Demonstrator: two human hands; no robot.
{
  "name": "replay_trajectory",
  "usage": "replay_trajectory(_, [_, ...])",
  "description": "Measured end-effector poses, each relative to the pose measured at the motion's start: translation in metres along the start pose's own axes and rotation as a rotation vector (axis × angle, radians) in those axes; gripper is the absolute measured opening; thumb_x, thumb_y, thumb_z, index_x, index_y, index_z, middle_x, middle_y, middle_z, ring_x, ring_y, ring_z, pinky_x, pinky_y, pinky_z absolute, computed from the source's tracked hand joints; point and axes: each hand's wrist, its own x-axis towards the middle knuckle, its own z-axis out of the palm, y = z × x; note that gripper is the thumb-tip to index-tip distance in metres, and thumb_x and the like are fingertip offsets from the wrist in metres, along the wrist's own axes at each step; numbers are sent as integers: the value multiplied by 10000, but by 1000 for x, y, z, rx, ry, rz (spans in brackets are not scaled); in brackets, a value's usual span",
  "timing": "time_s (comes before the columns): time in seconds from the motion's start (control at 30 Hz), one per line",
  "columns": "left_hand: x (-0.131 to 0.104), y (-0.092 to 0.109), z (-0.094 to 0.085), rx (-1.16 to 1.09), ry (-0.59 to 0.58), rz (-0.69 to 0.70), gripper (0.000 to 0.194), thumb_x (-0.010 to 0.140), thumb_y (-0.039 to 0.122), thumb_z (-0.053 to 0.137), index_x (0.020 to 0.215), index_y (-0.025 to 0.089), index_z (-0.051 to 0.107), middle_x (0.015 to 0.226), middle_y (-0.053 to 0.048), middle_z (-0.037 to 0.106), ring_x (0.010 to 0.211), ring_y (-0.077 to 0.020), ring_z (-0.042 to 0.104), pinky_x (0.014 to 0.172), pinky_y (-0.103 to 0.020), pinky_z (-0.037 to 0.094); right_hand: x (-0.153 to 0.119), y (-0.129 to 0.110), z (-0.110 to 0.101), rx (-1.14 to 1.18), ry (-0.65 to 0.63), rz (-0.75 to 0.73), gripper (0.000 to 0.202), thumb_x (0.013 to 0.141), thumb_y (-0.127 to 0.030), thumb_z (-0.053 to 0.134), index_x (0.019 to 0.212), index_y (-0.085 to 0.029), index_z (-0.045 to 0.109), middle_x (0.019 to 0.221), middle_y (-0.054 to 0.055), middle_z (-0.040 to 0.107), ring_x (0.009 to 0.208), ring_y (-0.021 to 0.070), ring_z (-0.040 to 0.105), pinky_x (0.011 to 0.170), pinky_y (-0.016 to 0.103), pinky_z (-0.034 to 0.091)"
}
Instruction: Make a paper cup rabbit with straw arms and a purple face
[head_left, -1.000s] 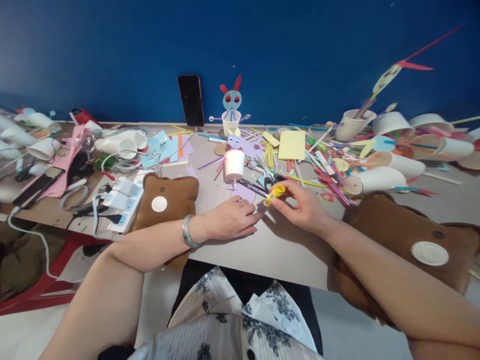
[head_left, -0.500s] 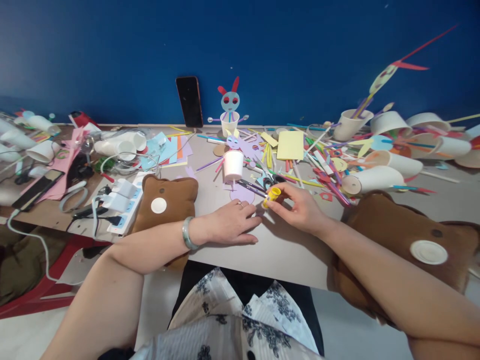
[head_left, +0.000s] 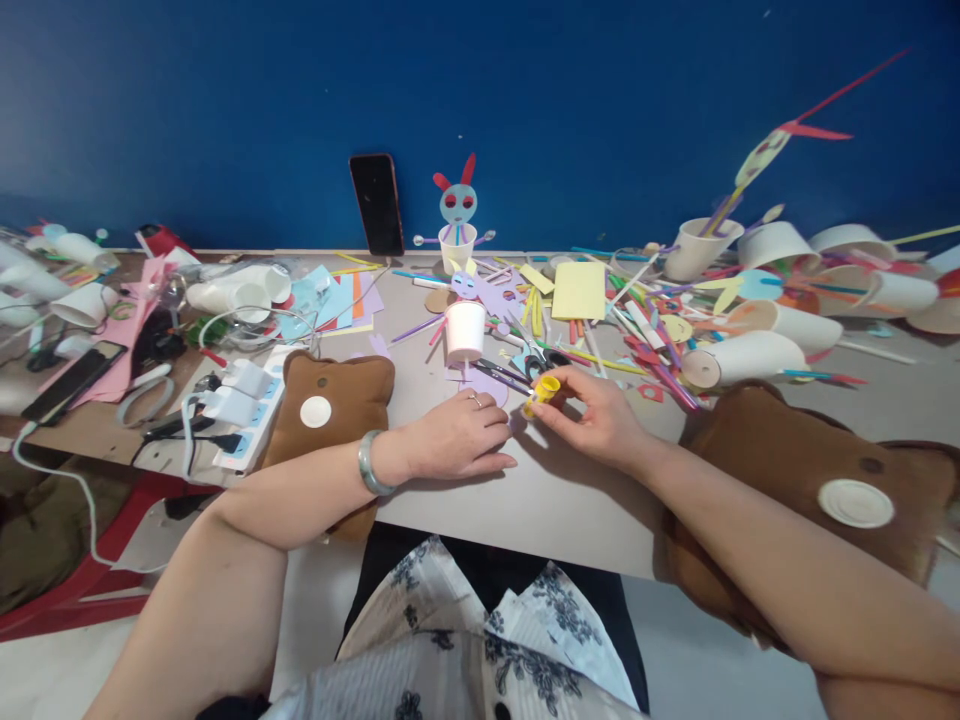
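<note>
My right hand (head_left: 600,418) pinches a small yellow glue stick (head_left: 541,395) between thumb and fingertips, above the table and tilted, with its round end facing up. To the left of it, my left hand (head_left: 461,438) rests low over the tabletop, palm down. Its fingers are loosely bent and the thumb lies apart; the fingertips' undersides are hidden. A purple paper piece (head_left: 487,388) lies just beyond the left fingers. Behind that sits an upturned white paper cup (head_left: 465,332) with a purple paper face (head_left: 466,287) above it. Dark-handled scissors (head_left: 546,358) lie beyond the glue stick.
A cup figure with red ears (head_left: 458,204) and a phone (head_left: 377,205) stand by the blue wall. Brown plush cushions (head_left: 337,390) flank my arms. A power strip (head_left: 255,425) lies left; paper cups (head_left: 750,358) and coloured sticks crowd the right. Yellow paper (head_left: 579,291) lies behind.
My left hand has drawn slightly left and its fingers have bent more. The right hand keeps the glue stick in nearly the same place.
</note>
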Motion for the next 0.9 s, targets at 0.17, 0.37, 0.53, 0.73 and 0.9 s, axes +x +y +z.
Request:
replay_trajectory(0.17, [-1, 3, 2, 45, 9, -9, 523, 1051, 534, 368, 1194, 113, 643, 1067, -147, 678, 931, -263, 593, 846, -422, 455, -1, 0, 1, 12, 7, 13, 158, 895, -346, 674, 964, -232, 590, 777, 12, 677, 633, 156, 637, 505, 251, 466])
replay_trajectory(0.37, [-1, 2, 2, 18, 2, 81, 520, 1026, 555, 435, 1167, 107, 659, 1134, -164, 690, 1012, -287, 574, 874, -440, 465, -2, 1, 3, 9, 14, 15, 167, 898, -354, 677, 971, -233, 589, 784, 15, 691, 630, 159, 640, 564, 275, 501])
replay_trajectory(0.53, [-1, 1, 2, 2, 31, 108, 500, 1025, 559, 434, 1066, 126, 681, 1247, -173, 665, 1029, -281, 565, 902, -432, 462, -2, 2, 3, 16, 1, 2, 158, 895, -350, 674, 965, -233, 594, 773, 12, 679, 630, 160, 631, 538, 271, 488])
replay_trajectory(0.73, [-4, 3, -1, 29, 83, 93, 498, 1025, 568, 431, 1099, 138, 671, 1182, -169, 614, 953, -248, 578, 872, -406, 440, -3, 5, 5, 10, -16, 0, 162, 907, -372, 664, 963, -236, 596, 771, 9, 678, 636, 167, 633, 604, 296, 510])
replay_trajectory(0.9, [-3, 3, -4, 60, 20, 97, 529, 1030, 583, 397, 1069, 135, 676, 1002, -135, 630, 878, -244, 568, 830, -416, 416, -3, 5, 5, 18, -37, -36, 168, 912, -383, 663, 952, -232, 602, 773, 10, 667, 639, 163, 619, 600, 290, 493])
